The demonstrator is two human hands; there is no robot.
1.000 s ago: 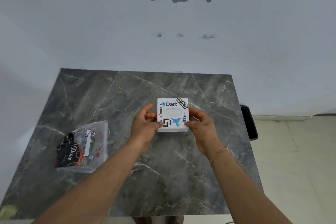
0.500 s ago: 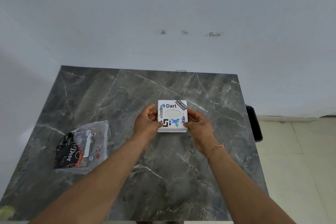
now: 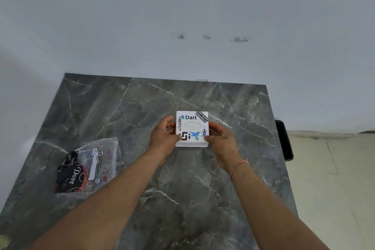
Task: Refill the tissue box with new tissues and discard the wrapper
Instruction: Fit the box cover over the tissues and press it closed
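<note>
A square white tissue box (image 3: 192, 126) with stickers and an oval slot on top sits at the middle of the dark marble table (image 3: 142, 107). My left hand (image 3: 163, 138) grips its left side, thumb on the top near corner. My right hand (image 3: 220, 138) grips its right side the same way. No tissue shows in the slot. A clear plastic tissue pack (image 3: 89, 165) with black and red "Dove" print lies flat at the table's left, apart from both hands.
A white wall with patched holes rises behind the table. A black bin (image 3: 284, 140) stands on the floor against the table's right edge. Pale floor tiles (image 3: 334, 178) lie to the right.
Both hands keep the same hold on the box. The view has shifted slightly; the box has hardly moved on the table.
</note>
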